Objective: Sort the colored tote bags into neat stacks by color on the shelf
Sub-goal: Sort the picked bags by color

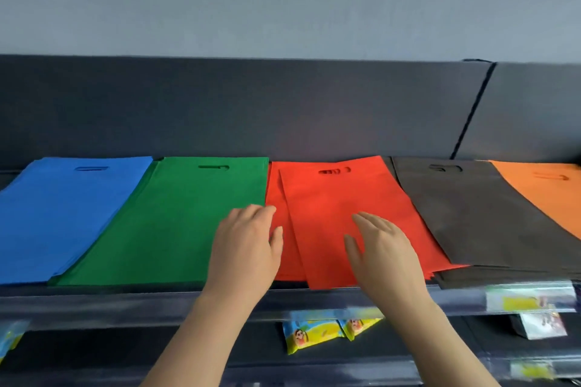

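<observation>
Grey wall (283, 3) rises behind a dark shelf (94, 302), on which five stacks of tote bags lie side by side: blue stack (63, 214), green stack (176, 223), red stack (275, 198), black stack (471, 214) and orange stack (547, 195), running left to right. Sorting by color looks nearly done; what seems left is squaring the top red bag (330, 214), which lies skewed on its stack, its near edge poking past the shelf front and its right side overlapping the black stack.

The left hand (245, 248) lies open with relaxed fingers where green meets red, gripping nothing; the right hand (386, 251) is open too, fingers straight over the top red bag, holding nothing; whether either hand presses down cannot be told.

To do this well, the person should probably steady the lower red bags with the left hand; turn the top bag with a flat right palm until its handle slot matches those beneath; then slide it back from the edge, without dragging the neighbouring stacks.
</observation>
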{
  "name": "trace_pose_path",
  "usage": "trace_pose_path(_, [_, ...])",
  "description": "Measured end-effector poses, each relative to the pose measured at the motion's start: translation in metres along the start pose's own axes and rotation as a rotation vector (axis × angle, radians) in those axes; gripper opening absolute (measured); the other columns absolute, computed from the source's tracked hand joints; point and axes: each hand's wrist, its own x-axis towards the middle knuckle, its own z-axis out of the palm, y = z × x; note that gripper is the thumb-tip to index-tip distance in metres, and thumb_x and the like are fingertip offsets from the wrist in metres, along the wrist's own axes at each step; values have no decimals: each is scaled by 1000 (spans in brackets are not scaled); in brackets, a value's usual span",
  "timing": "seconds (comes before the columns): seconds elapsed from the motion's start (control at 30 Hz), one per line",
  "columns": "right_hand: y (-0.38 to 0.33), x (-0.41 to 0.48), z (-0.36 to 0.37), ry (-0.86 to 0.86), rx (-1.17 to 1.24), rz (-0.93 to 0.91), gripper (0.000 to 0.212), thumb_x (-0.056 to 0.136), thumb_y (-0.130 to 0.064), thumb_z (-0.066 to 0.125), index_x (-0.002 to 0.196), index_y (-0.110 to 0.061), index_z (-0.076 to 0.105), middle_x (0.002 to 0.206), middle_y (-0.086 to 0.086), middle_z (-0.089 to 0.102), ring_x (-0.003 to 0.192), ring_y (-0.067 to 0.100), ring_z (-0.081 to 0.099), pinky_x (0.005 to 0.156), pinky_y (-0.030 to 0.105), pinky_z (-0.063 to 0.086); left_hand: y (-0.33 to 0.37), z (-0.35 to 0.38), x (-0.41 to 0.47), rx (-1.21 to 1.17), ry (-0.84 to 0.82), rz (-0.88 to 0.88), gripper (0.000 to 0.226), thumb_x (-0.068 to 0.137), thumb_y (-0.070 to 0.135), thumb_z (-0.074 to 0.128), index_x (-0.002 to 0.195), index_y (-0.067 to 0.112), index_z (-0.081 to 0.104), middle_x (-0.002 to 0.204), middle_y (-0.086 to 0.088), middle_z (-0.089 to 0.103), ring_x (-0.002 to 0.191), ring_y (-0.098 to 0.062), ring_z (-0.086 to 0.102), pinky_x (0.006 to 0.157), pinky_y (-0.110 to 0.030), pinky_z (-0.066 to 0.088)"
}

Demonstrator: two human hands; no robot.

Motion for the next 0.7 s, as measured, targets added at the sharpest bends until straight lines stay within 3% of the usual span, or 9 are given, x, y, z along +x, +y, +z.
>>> trace_pose_path(0.3, [145,-27,-70,7,-82,114,29,72,-13,77,99,-4,70,100,11,71,93,30,68,82,38,53,151,54,2,-38,-56,107,30,82,22,67,110,12,68,102,-1,69,90,-25,61,79,-36,50])
trace_pose_path(0.53, [257,-45,-112,-25,-98,219,34,87,-19,64,117,-5,64,119,9,65,112,29,59,96,39,45,256,105,3,-121,-76,124,29,80,19,70,107,12,68,99,-2,68,88,-26,60,78,-36,48])
trace_pose_path(0.7, [316,-49,-130,13,-139,241,19,79,-13,71,97,-6,69,96,7,71,89,30,65,79,37,51,305,132,13,-146,-104,143,29,80,19,69,108,11,68,98,-3,69,86,-29,61,75,-37,49])
